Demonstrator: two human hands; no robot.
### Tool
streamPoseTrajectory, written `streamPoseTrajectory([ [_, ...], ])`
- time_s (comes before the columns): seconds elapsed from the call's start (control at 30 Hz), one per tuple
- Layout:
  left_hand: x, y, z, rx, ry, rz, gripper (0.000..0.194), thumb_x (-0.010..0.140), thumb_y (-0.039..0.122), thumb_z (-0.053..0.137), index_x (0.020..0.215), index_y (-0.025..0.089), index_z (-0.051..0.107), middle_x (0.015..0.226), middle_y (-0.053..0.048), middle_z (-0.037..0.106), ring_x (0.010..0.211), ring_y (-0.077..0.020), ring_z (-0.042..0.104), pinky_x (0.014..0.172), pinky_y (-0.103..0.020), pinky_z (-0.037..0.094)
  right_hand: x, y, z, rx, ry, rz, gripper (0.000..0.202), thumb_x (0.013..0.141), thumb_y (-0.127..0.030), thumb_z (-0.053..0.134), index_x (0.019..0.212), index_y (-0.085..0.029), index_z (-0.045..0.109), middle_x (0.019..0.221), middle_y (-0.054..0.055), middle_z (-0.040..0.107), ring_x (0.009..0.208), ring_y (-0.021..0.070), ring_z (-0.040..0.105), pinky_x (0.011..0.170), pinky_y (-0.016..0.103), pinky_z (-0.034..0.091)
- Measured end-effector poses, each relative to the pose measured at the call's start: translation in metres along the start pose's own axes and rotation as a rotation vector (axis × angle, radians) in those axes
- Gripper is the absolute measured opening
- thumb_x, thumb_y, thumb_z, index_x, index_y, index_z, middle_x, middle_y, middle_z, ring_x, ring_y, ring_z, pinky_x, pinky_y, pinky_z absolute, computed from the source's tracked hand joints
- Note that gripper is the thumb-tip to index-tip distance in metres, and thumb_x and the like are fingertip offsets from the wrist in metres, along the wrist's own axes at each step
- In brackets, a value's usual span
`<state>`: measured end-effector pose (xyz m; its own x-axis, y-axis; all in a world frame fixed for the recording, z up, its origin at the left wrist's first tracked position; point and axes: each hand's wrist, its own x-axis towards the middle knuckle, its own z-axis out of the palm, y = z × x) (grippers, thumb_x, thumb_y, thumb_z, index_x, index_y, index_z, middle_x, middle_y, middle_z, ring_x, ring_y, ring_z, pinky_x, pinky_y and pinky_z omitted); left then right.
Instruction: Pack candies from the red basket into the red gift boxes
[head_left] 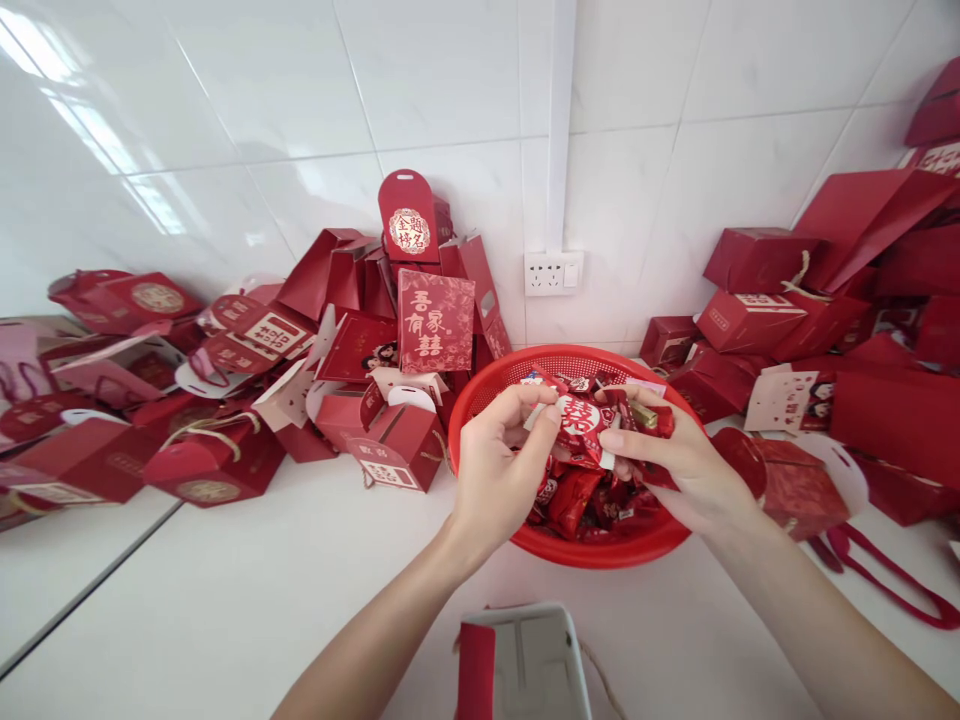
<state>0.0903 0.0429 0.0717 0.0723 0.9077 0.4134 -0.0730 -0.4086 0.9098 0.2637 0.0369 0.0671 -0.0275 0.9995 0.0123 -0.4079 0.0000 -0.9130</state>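
Note:
Above a red plastic basket [600, 556] full of red-wrapped candies [576, 500], both my hands are raised close together. My left hand [499, 465] pinches the left edge of a red packet [581, 418] with white lettering between thumb and fingers. My right hand [686, 465] has its thumb on the packet's right side, and its fingers also hold several other wrapped candies, one of them gold-green [643, 418]. Near the front edge of the view, below the basket, is an open box [536, 665] with a pale inside and a red flap.
Red gift boxes [214, 465] are piled along the wall on the left, with more boxes [757, 320] heaped on the right. A red strap [900, 580] lies at the right. A wall socket [553, 274] sits behind the basket.

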Motion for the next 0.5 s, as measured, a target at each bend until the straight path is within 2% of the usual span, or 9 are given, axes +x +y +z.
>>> streamPoseTrajectory([
  [0.07, -0.0001, 0.0018, -0.0009, -0.029, -0.021, -0.043, 0.018, 0.085, 0.035, 0.073, 0.093, 0.02, 0.067, 0.07, 0.002, 0.069, 0.054, -0.0138, 0.069, 0.053, -0.024, 0.059, -0.0006, -0.001, 0.0014, 0.046, 0.019, 0.01, 0.052, 0.049, -0.019, 0.098, 0.093, -0.021, 0.071, 0.071, -0.001, 0.074, 0.058, 0.0146, 0.067, 0.052, 0.024, 0.055],
  [0.17, 0.0005, 0.0048, -0.0032, -0.048, -0.053, -0.096, 0.02, 0.084, 0.036, 0.075, 0.092, 0.02, 0.067, 0.067, 0.003, 0.067, 0.052, -0.0148, 0.07, 0.049, -0.023, 0.057, -0.0004, -0.0017, 0.0009, 0.11, 0.027, 0.034, 0.054, 0.048, -0.015, 0.097, 0.096, -0.022, 0.072, 0.081, -0.001, 0.078, 0.068, 0.0155, 0.072, 0.06, 0.023, 0.06],
  [0.3, 0.0017, 0.0073, -0.0066, -0.048, -0.074, -0.127, 0.021, 0.083, 0.037, 0.075, 0.09, 0.019, 0.067, 0.065, 0.003, 0.066, 0.05, -0.0156, 0.07, 0.043, -0.021, 0.052, -0.0005, -0.0016, -0.0006, 0.142, 0.035, 0.079, 0.054, 0.049, -0.014, 0.096, 0.097, -0.022, 0.071, 0.08, -0.001, 0.078, 0.067, 0.0152, 0.073, 0.059, 0.023, 0.06],
  [0.5, 0.0021, 0.0083, -0.0079, -0.092, -0.102, -0.132, 0.019, 0.083, 0.034, 0.074, 0.088, 0.017, 0.067, 0.068, 0.002, 0.066, 0.052, -0.0145, 0.07, 0.049, -0.021, 0.057, 0.0014, 0.0004, -0.0013, 0.129, 0.033, 0.081, 0.053, 0.05, -0.014, 0.095, 0.096, -0.022, 0.069, 0.073, -0.004, 0.074, 0.062, 0.0138, 0.07, 0.058, 0.023, 0.059],
])
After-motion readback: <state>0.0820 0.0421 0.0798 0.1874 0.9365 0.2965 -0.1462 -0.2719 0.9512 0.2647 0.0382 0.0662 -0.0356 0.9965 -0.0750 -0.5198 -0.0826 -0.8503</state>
